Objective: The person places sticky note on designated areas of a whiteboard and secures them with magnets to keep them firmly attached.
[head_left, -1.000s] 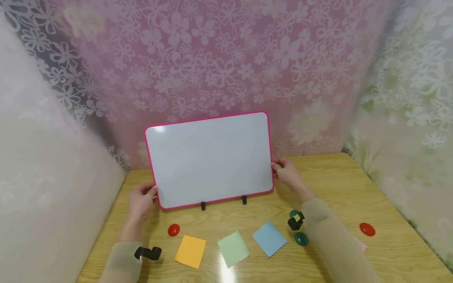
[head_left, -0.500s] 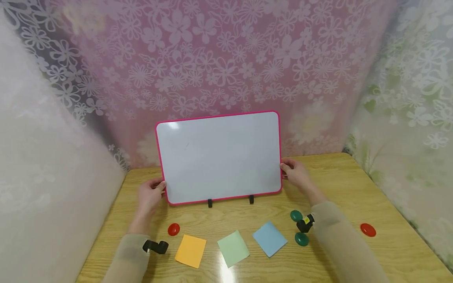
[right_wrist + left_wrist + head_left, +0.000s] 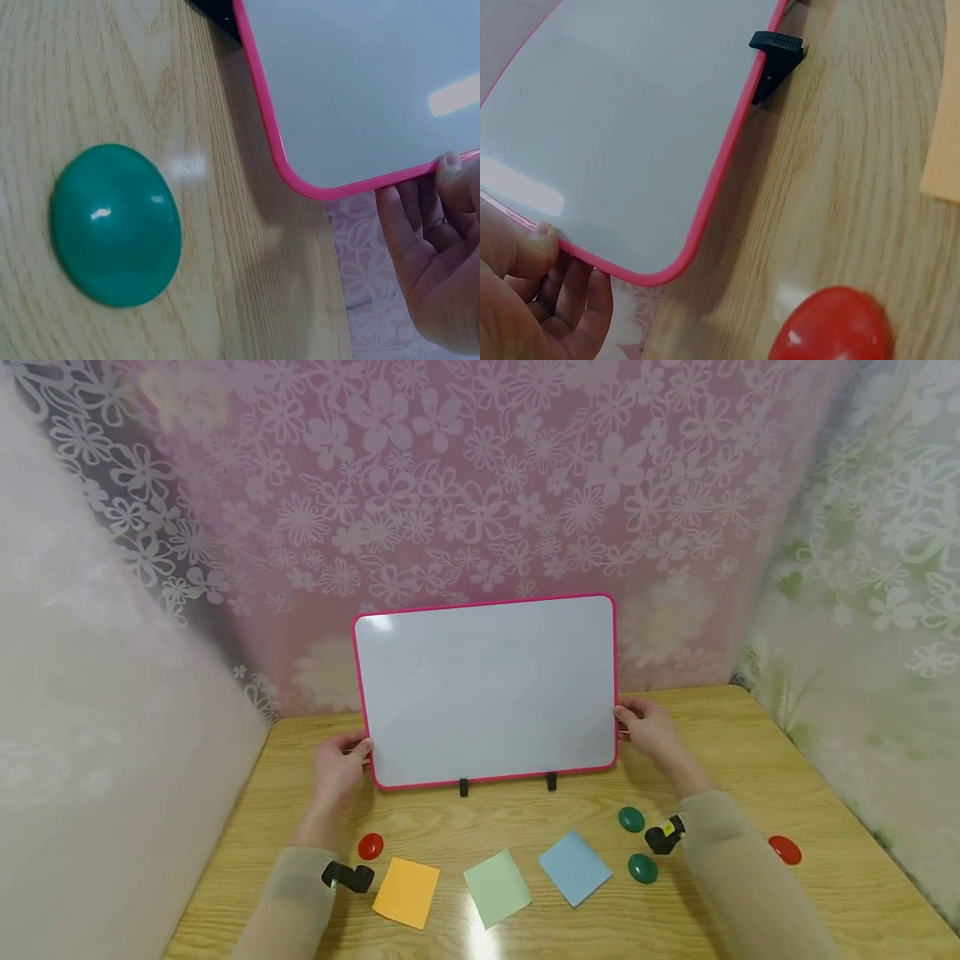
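A blank whiteboard with a pink rim stands upright on two black feet at the back of the wooden table. My left hand grips its lower left edge, thumb on the front, fingers behind. My right hand grips the lower right edge the same way. In front lie an orange note, a green note and a blue note.
A red magnet lies by my left wrist, also seen in the left wrist view as the red magnet. Two green magnets sit near my right wrist, one large in the right wrist view. Another red magnet lies far right. Floral curtains enclose the table.
Both hands have slid the whiteboard to the right along the table, keeping hold of its two side edges.
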A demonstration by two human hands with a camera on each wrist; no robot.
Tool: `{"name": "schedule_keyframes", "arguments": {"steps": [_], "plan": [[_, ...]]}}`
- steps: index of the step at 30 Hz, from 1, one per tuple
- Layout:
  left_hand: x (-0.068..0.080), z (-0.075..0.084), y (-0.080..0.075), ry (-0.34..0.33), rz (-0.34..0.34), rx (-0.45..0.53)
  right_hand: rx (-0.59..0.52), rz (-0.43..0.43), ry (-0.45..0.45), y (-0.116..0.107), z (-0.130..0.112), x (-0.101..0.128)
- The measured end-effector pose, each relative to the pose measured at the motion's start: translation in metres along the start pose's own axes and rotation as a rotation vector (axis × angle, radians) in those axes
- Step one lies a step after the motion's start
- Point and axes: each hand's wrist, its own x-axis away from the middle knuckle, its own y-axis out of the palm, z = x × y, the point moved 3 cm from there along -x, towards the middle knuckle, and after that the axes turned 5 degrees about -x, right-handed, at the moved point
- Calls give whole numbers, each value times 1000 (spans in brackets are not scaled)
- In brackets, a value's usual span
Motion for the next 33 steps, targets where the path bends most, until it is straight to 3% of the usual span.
{"name": "schedule_keyframes", "arguments": {"steps": [13,33], "plan": [[-4,0,13,10,15,40,-7,18,35,-11,7,3],[-3,-5,7,54,-51,129,14,46,-8,-9,4,6]]}}
